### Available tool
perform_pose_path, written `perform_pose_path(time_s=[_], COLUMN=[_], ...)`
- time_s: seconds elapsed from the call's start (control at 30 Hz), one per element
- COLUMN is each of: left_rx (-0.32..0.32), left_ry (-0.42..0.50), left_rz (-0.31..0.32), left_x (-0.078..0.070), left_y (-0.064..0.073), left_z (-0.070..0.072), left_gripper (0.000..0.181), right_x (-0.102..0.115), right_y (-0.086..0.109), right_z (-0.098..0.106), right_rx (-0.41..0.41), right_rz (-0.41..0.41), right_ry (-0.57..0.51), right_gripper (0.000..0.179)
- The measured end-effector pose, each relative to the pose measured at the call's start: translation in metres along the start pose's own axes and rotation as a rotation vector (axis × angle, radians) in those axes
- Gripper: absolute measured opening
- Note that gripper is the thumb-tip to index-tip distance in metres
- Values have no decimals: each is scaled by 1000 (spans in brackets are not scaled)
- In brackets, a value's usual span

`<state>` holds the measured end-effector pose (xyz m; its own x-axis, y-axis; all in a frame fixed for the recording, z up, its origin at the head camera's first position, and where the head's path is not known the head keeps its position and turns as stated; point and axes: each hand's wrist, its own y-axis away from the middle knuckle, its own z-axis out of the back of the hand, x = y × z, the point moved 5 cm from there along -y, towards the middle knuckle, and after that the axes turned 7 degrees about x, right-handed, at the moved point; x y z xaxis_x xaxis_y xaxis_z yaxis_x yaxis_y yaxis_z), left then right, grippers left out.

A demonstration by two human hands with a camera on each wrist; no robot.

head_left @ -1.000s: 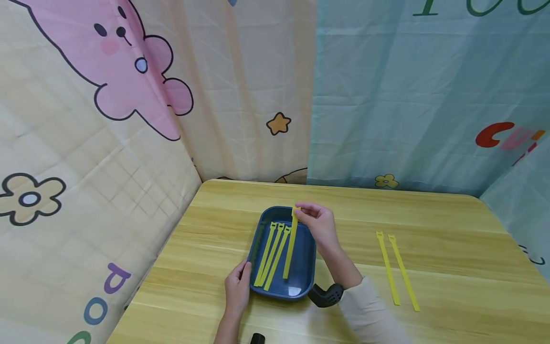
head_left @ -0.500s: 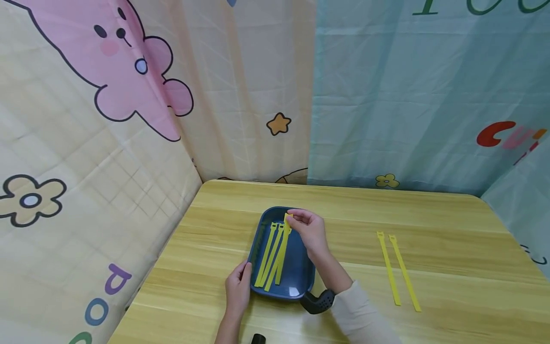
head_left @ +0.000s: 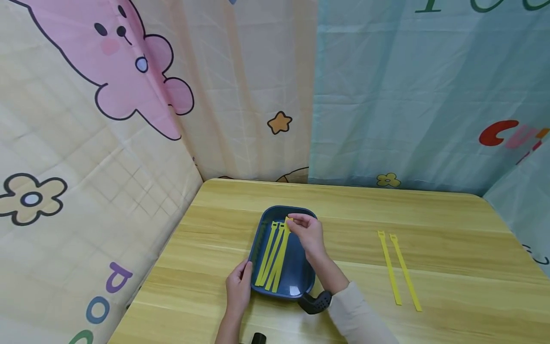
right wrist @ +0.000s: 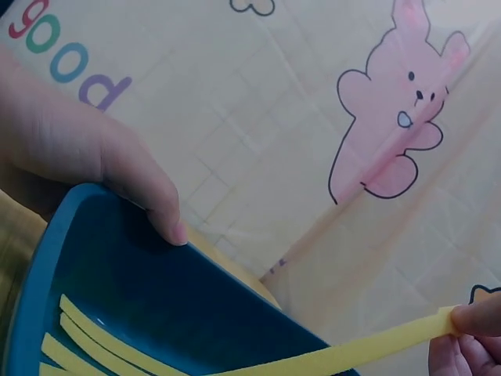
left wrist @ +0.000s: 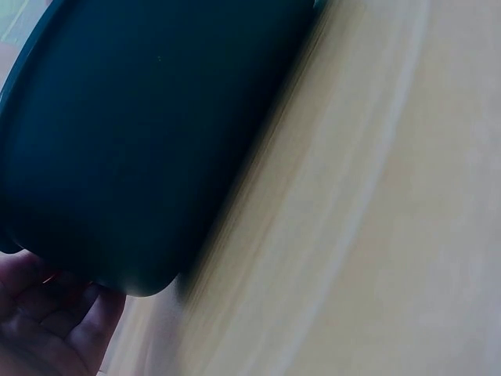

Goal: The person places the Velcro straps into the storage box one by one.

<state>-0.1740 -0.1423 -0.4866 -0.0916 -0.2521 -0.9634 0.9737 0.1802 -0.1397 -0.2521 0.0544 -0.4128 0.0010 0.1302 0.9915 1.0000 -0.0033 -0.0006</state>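
My left hand (head_left: 238, 286) grips the left rim of a dark blue tray (head_left: 299, 267); in the right wrist view its thumb (right wrist: 168, 215) bends over the edge. Over the tray, my right hand (head_left: 307, 236) pinches the slotted head of a yellow cable strap (right wrist: 383, 338) between thumb and fingers. This strap slants down into the tray, its tail beside several other yellow straps (head_left: 266, 258) lying there. The left wrist view has only the tray's outer wall (left wrist: 149, 141) and part of the left hand (left wrist: 47, 325).
Two more yellow straps, a left one (head_left: 389, 267) and a right one (head_left: 406, 273), lie on the wooden table (head_left: 464, 267) to the right. A black wrist device (head_left: 315, 303) hangs by the tray's near right corner. Printed curtains (head_left: 240, 95) stand behind the table.
My right hand has moved left and slightly lower with its strap, which now lies against the straps in the tray. The left hand and tray have stayed in place.
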Motion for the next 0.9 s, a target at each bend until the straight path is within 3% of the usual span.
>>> perform_pose_path(time_s=[0.4, 0.9], left_rx=[4, -5], left_ry=[12, 21], left_rz=[2, 5], left_x=[-1, 0], left_y=[1, -1], left_z=[0, 0], left_gripper=[31, 30], right_x=[-6, -17], right_y=[-4, -16], right_z=[5, 13], right_rx=[-81, -163], right_rz=[-27, -61], right_ry=[-54, -2], right_gripper=[19, 18])
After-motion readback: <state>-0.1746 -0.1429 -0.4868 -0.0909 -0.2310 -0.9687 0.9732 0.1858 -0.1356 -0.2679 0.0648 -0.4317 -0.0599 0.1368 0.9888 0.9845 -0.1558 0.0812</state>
